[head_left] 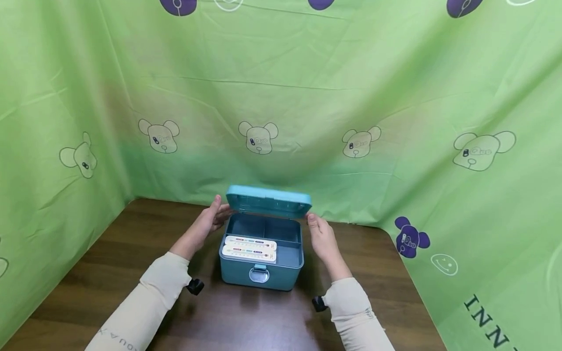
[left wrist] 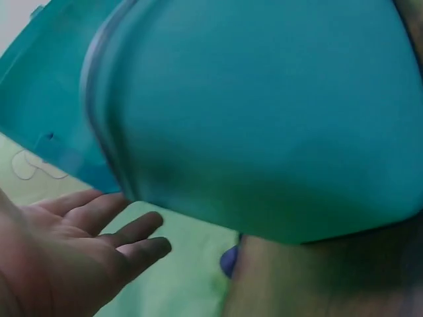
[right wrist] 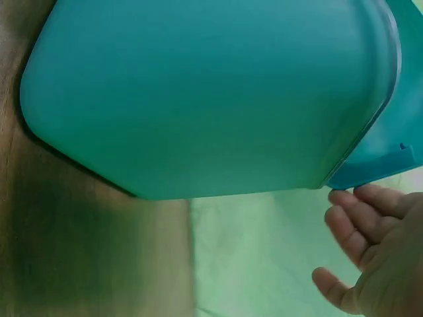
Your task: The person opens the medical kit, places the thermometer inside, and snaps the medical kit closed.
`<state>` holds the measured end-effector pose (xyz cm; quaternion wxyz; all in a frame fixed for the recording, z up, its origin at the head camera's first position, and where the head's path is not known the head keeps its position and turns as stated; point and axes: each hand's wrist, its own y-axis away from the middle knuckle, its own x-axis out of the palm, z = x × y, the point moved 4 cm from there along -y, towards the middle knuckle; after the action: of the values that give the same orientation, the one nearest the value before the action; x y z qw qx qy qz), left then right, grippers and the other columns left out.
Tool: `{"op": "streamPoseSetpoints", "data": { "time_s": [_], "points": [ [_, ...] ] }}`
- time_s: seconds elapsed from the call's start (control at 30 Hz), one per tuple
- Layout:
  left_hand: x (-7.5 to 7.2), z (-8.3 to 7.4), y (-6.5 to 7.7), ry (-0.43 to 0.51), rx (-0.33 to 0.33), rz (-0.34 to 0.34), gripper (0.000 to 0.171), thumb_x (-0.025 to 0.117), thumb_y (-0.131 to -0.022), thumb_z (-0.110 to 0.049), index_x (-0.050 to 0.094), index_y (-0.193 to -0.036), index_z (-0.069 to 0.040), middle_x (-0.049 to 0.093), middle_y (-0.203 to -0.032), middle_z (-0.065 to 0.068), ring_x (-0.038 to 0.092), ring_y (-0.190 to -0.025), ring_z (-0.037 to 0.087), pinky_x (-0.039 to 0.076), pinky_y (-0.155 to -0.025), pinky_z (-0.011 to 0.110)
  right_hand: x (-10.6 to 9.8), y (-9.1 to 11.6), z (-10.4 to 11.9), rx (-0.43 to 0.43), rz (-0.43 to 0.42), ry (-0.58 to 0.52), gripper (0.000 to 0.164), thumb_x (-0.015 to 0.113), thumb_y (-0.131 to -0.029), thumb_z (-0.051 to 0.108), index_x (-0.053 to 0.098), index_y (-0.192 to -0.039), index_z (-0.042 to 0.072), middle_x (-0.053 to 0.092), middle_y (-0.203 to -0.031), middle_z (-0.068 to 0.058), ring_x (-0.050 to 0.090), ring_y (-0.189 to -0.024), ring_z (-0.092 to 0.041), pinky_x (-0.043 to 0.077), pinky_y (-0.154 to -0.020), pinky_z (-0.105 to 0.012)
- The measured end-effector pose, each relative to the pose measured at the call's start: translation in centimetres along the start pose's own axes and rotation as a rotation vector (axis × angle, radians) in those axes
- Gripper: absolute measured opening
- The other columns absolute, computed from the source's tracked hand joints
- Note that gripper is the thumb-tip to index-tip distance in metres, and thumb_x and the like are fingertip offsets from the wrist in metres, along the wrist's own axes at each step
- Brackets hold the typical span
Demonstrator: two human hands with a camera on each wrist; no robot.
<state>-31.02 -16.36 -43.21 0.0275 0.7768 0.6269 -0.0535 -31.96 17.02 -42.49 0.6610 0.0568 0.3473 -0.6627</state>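
Note:
A teal storage box (head_left: 239, 274) stands on the table with its lid (head_left: 268, 192) raised at the back. Inside, two white thermometer-like strips (head_left: 249, 249) with printed scales lie at the front left; dividers part the rest. My left hand (head_left: 206, 224) is at the box's back left, thumb up and fingers extended; in the left wrist view the fingertips reach the lid's lower edge by the hinge. My right hand (head_left: 323, 237) is at the back right. Its fingertips touch the lid's lower corner in the right wrist view, the fingers loosely bent. A metal clasp (head_left: 259, 275) hangs on the front.
A brown wooden table (head_left: 210, 321) carries the box. Green cloth (head_left: 307, 107) with printed bear heads hangs behind and along both sides. Each wrist wears a small black camera mount, such as the left one (head_left: 195, 286).

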Motion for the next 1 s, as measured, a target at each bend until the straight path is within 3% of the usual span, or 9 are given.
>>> {"op": "streamPoseSetpoints", "data": {
  "time_s": [0.23, 0.37, 0.5, 0.8, 1.0],
  "points": [
    [-0.3, -0.5, 0.3, -0.027, -0.023, 0.088, 0.092, 0.025, -0.102, -0.071, 0.036, -0.157, 0.002, 0.034, -0.161, 0.023, 0.026, -0.152, 0.044, 0.021, -0.123, 0.060, -0.2, 1.0, 1.2, 0.039, 0.065, 0.103, 0.074, 0.023, -0.111, 0.054, 0.055, -0.143, -0.005, 0.056, -0.145, -0.026, 0.046, -0.139, -0.045, 0.034, -0.117, -0.061],
    [-0.2, -0.6, 0.5, -0.060, -0.003, 0.140, 0.085, 0.025, -0.107, -0.063, 0.028, -0.159, 0.004, 0.025, -0.164, 0.027, 0.020, -0.154, 0.045, 0.018, -0.124, 0.061, -0.4, 1.1, 1.6, 0.053, 0.097, 0.080, 0.071, 0.023, -0.112, 0.049, 0.051, -0.146, -0.006, 0.053, -0.148, -0.026, 0.044, -0.141, -0.045, 0.032, -0.119, -0.059],
    [-0.1, -0.8, 0.6, -0.078, -0.003, 0.152, 0.082, 0.028, -0.107, -0.061, 0.028, -0.160, 0.001, 0.026, -0.166, 0.024, 0.018, -0.155, 0.044, 0.018, -0.124, 0.061, -0.9, 1.1, 2.0, 0.093, 0.127, 0.029, 0.063, 0.031, -0.112, 0.043, 0.051, -0.147, -0.007, 0.051, -0.150, -0.026, 0.042, -0.143, -0.044, 0.031, -0.120, -0.056],
    [-0.5, -2.1, 1.9, -0.048, 0.031, 0.114, 0.071, 0.038, -0.110, -0.049, 0.033, -0.158, 0.002, 0.033, -0.163, 0.022, 0.023, -0.154, 0.040, 0.021, -0.124, 0.058, -2.1, 1.4, 3.5, 0.126, 0.093, 0.056, 0.060, 0.048, -0.107, 0.050, 0.062, -0.140, 0.002, 0.063, -0.140, -0.019, 0.056, -0.134, -0.036, 0.044, -0.112, -0.053],
    [-0.7, -3.0, 2.7, -0.114, 0.011, -0.001, 0.067, 0.050, -0.107, -0.045, 0.043, -0.153, 0.004, 0.042, -0.159, 0.021, 0.033, -0.151, 0.038, 0.026, -0.123, 0.057, -3.1, 1.8, 4.5, 0.166, 0.082, 0.064, 0.061, 0.056, -0.101, 0.056, 0.067, -0.135, 0.005, 0.070, -0.128, -0.016, 0.064, -0.120, -0.031, 0.051, -0.101, -0.050]
  ]
}}
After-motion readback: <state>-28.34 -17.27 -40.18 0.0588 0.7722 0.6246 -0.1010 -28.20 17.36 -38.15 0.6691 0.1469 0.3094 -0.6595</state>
